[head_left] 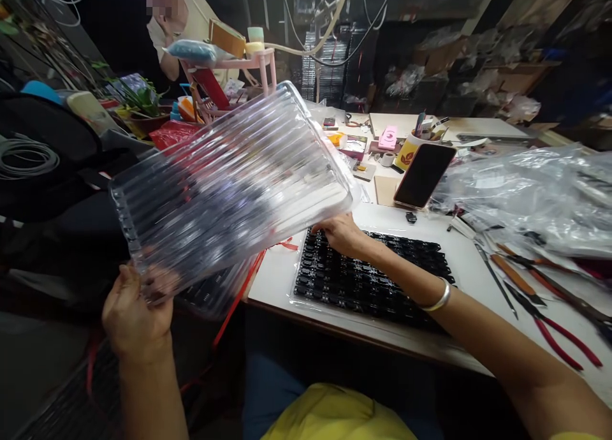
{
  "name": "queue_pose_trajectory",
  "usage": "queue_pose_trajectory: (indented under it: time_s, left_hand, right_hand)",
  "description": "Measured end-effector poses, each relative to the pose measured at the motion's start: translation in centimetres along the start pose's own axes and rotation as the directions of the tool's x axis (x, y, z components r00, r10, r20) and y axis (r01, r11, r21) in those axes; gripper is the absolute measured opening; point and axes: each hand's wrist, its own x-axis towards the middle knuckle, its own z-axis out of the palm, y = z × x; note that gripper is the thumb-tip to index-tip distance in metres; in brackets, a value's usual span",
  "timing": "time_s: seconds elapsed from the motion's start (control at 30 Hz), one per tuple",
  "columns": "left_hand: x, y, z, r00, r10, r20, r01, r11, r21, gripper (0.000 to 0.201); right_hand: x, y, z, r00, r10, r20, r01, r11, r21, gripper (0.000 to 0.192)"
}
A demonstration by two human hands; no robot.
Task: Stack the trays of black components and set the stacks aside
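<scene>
In my left hand (138,312), thumb and fingers clasp the lower left corner of a clear ribbed plastic tray (229,178). The tray is tilted in the air, and nothing is seen in its grooves. My right hand (342,234), with a silver bangle at the wrist, is bent with fingers curled at the tray's lower right edge. It is over the far left corner of a second clear tray filled with rows of small black parts (373,277), lying on the white table. What its fingertips grip is hidden.
A phone (424,175) leans on a yellow cup (411,150) of pens. Red-handled pliers (557,331) and other tools lie right, before plastic bags (530,191). Red ribbon (239,296) hangs left of the table edge (335,328). Behind a pink rack (272,64) is a person (196,25).
</scene>
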Motion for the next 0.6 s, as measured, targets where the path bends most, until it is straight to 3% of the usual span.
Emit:
queue_pose_trajectory:
  time_s: [0.33, 0.6]
  left_hand:
    - [-0.2, 0.1, 0.1, 1.0, -0.003, -0.017, 0.003, 1.0, 0.005, 0.03]
    - [-0.2, 0.1, 0.0, 1.0, 0.01, 0.002, -0.01, 0.999, 0.046, 0.025]
  right_hand:
    - [-0.6, -1.0, 1.4, 0.996, -0.076, 0.056, 0.078, 0.997, -0.026, 0.035]
    - [1.3, 1.3, -1.0, 0.997, 0.055, -0.048, -0.056, 0.998, -0.017, 0.042]
